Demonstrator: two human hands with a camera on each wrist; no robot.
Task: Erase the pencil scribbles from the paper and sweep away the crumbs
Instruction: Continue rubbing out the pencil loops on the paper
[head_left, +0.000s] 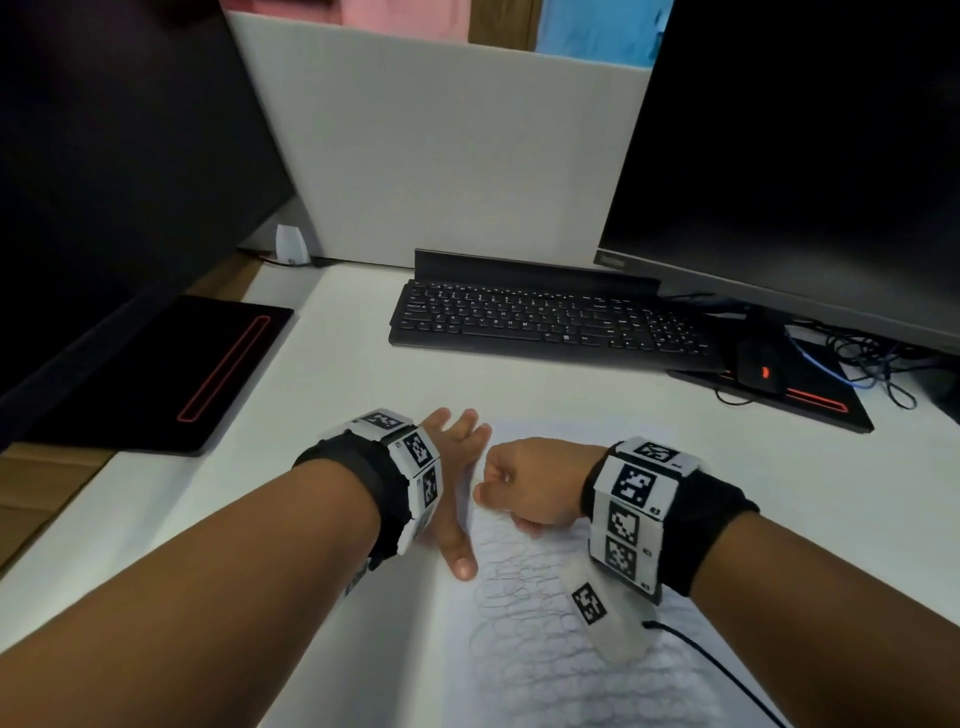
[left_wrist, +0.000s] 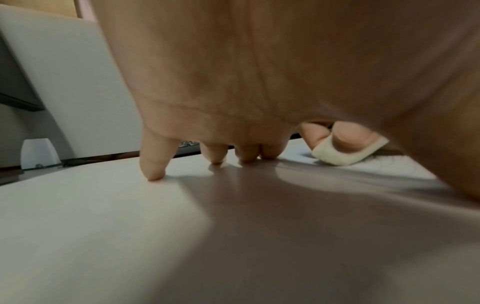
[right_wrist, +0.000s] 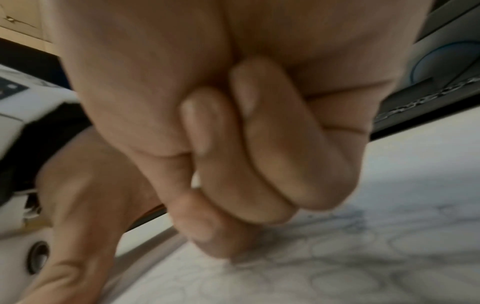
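The paper (head_left: 561, 639) lies nearest on the white desk (head_left: 332, 395), covered in looping pencil scribbles (head_left: 524, 597) that run from its near end up to the hands. The right hand (head_left: 524, 488) sits over the upper part of the sheet with its fingers curled tight — in the left wrist view its thumb and a finger pinch a small white eraser (left_wrist: 348, 153), whose lower edge is down at the paper beside the dark marks. The right wrist view shows the same curled fist low over the scribbled loops; that view is blurred.

Just left of it, the left hand (head_left: 452, 483) rests along the paper's left edge with its fingers spread and straight. Its fingertips (left_wrist: 155, 174) press on the desk surface, and the thumb reaches back toward the near side along the sheet's edge. It holds nothing. The two hands are close, almost touching at the knuckles.

Beyond them lies a black keyboard (head_left: 545, 325), with a dark monitor (head_left: 810, 156) to the right, a second dark screen (head_left: 114, 182) to the left, and a white partition (head_left: 441, 145) behind.
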